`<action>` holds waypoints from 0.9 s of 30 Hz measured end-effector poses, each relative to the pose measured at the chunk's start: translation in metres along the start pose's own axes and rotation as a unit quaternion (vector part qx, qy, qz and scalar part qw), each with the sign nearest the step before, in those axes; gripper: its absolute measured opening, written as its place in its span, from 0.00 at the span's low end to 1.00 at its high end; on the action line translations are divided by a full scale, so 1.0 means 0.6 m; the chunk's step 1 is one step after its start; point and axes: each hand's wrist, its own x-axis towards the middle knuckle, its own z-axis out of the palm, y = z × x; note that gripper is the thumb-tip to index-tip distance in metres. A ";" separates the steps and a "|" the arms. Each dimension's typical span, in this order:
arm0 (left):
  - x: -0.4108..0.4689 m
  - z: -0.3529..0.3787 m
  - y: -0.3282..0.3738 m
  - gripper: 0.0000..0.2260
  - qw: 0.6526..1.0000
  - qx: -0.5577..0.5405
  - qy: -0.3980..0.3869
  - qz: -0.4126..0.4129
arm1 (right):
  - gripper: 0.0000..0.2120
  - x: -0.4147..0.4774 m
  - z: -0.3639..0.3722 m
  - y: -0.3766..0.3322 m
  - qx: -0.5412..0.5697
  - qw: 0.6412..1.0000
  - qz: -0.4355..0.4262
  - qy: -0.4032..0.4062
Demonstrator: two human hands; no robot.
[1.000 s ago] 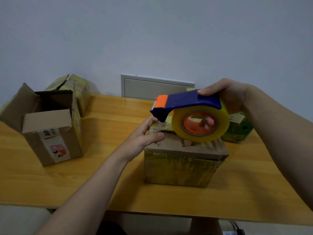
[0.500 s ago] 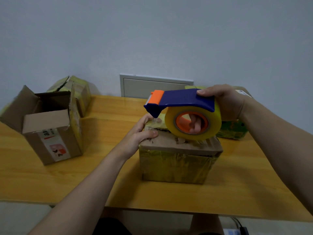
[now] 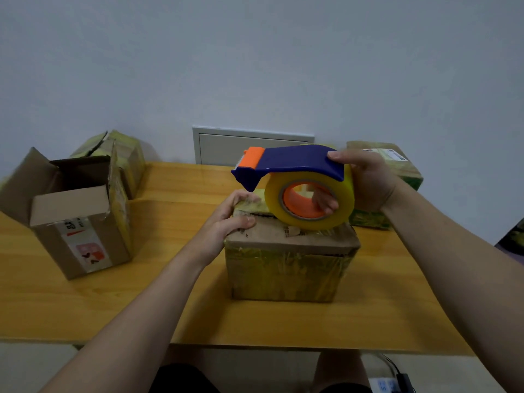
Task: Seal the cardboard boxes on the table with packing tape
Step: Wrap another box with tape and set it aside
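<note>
Yellow wooden table [image 3: 85, 307] fills the lower part of our view, and a white power strip [image 3: 382, 385] lies on the floor below its near edge. Both our forearms reach forward over the table.

Between them, near the front of the table, stands a brown cardboard box wrapped in yellowish tape [image 3: 286, 268], its top flaps folded down. Our left hand [image 3: 226, 219] grips the box's upper left corner. The thumb lies on the near flap and the fingers [image 3: 243, 197] are curled over the far one.

Just right of those fingers, a roll of clear yellowish packing tape [image 3: 312, 224] sits with its lower rim on the box top. It is mounted in a blue tape dispenser with an orange cutter end [image 3: 286, 163]. Our right hand [image 3: 368, 180] holds the dispenser: the thumb presses on top of the blue handle, and the fingers [image 3: 326, 202] are hooked through the orange core.

Well left of our left fingers, an open brown cardboard box with a printed label [image 3: 76, 239] stands with its flaps up. Behind it is a taped yellowish box [image 3: 127, 154].

Just behind our right fingers sits a green and yellow taped box with a white label [image 3: 397, 163]. Farthest back, a grey wall panel [image 3: 249, 146] is set into the pale wall [image 3: 255, 52].
</note>
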 end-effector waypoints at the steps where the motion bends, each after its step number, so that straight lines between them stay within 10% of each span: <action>1: -0.001 0.000 0.001 0.17 1.000 -0.001 0.001 -0.002 | 0.26 0.003 -0.001 -0.005 -0.004 1.000 0.007 -0.014; 14: -0.002 -0.001 0.001 0.23 1.000 0.013 -0.007 0.012 | 0.20 0.045 -0.028 -0.155 -0.161 0.950 0.250 -0.098; 27: 0.002 0.000 0.006 0.19 1.000 0.011 -0.002 0.002 | 0.28 0.043 -0.040 -0.169 -0.170 0.933 0.299 -0.105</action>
